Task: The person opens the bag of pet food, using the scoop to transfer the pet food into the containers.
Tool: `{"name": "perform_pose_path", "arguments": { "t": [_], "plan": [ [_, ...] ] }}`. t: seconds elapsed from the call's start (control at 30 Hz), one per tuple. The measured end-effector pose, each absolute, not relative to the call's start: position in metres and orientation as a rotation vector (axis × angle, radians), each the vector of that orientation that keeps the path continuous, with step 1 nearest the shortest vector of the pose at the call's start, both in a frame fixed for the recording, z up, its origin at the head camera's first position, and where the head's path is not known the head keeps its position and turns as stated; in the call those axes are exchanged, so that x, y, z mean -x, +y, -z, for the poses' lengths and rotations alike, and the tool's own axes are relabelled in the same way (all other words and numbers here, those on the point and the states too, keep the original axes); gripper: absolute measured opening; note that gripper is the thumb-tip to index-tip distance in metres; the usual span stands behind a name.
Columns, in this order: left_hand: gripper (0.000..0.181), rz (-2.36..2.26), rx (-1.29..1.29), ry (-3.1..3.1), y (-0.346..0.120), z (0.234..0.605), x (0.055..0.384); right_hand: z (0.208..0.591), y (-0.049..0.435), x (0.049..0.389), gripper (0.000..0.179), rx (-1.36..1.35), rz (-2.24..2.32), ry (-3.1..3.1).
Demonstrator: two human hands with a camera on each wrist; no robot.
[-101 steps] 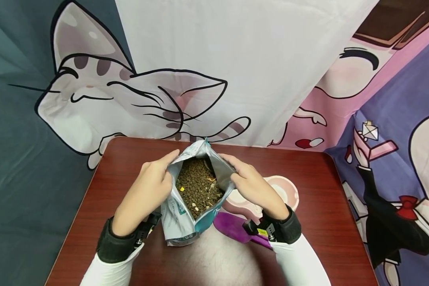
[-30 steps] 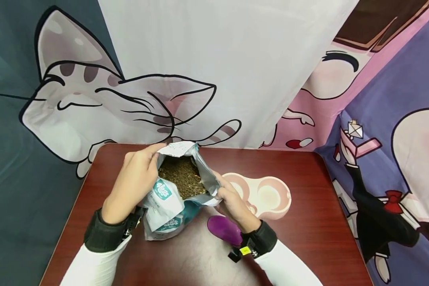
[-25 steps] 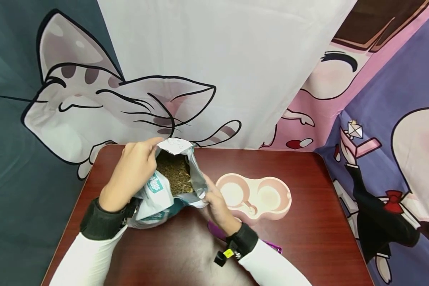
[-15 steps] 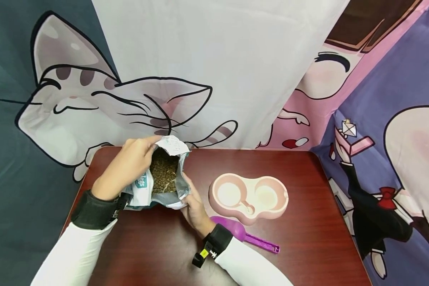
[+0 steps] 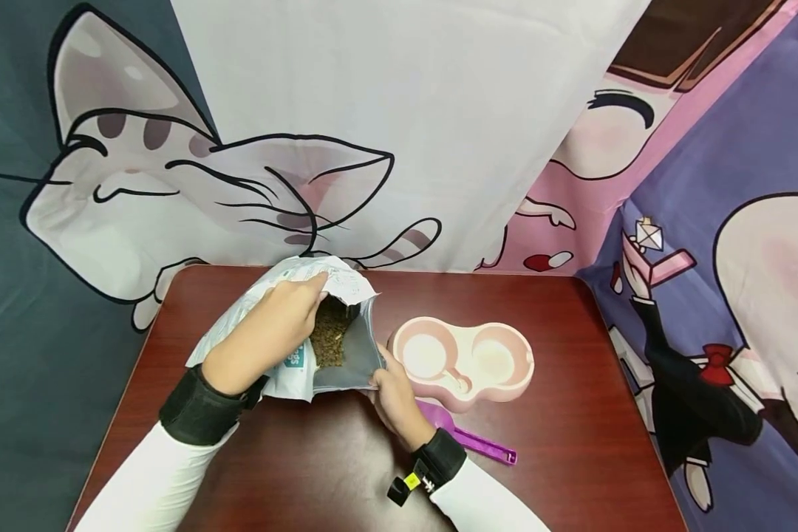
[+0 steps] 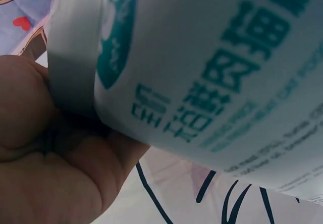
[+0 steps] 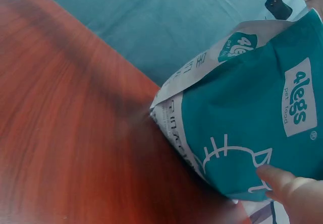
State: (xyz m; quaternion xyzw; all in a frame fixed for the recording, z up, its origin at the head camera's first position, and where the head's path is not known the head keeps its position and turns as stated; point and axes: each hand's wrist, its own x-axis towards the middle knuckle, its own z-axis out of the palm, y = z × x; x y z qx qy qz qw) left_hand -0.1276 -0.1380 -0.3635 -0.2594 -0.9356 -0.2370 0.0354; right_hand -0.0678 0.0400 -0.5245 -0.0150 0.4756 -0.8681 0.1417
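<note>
Pet food bag point(image 5: 351, 347) tilted over the left side of my counter point(image 5: 558, 443), its mouth facing the pink double bowl point(image 5: 463, 341).
My left hand point(image 5: 282, 314) pinches the upper rim, my right hand point(image 5: 397, 399) grips the lower one; brown kibble point(image 5: 329, 336) shows inside. A purple scoop point(image 5: 480, 445) lies beside the bowl.

We've got the bag point(image 5: 295, 380) over the table's point(image 5: 572, 369) left half, kibble point(image 5: 329, 343) inside, left hand point(image 5: 269, 325) at the left of its mouth, right hand point(image 5: 395, 399) at its near right corner! Right of the bag, we see the bowl point(image 5: 462, 351); before that, the scoop point(image 5: 475, 442). Behind the table, we find the curtain point(image 5: 399, 89).
</note>
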Motion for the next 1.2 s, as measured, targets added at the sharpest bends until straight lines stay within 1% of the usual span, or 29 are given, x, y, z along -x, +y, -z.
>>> {"name": "perform_pose_path", "arguments": {
  "t": [0.13,0.3,0.47,0.57,0.8,1.0,1.1,1.2],
  "plan": [
    [0.034,0.749,0.793,-2.880,-0.138,0.364,0.129,0.529,0.047,0.064,0.082,0.126,2.497,1.367],
    [0.037,0.762,0.797,-2.893,-0.139,0.365,0.130,0.534,0.052,0.062,0.079,0.139,2.488,1.348],
    [0.037,0.773,0.774,-2.918,-0.139,0.363,0.130,0.534,0.062,0.062,0.061,0.206,2.450,1.470],
    [0.037,0.786,0.748,-2.919,-0.142,0.360,0.129,0.531,0.081,0.059,0.051,0.349,2.334,1.667],
    [0.035,0.854,0.674,-2.922,-0.152,0.356,0.132,0.527,0.144,0.032,0.047,0.722,2.119,2.178],
    [0.036,0.878,0.671,-2.938,-0.156,0.354,0.134,0.528,0.190,0.003,0.049,0.925,1.706,2.775],
    [0.036,0.883,0.674,-2.943,-0.157,0.355,0.134,0.545,0.213,-0.007,0.047,0.993,1.406,2.979],
    [0.037,0.886,0.670,-2.942,-0.158,0.355,0.133,0.567,0.234,-0.012,0.040,1.041,1.102,3.085]
  ]
}}
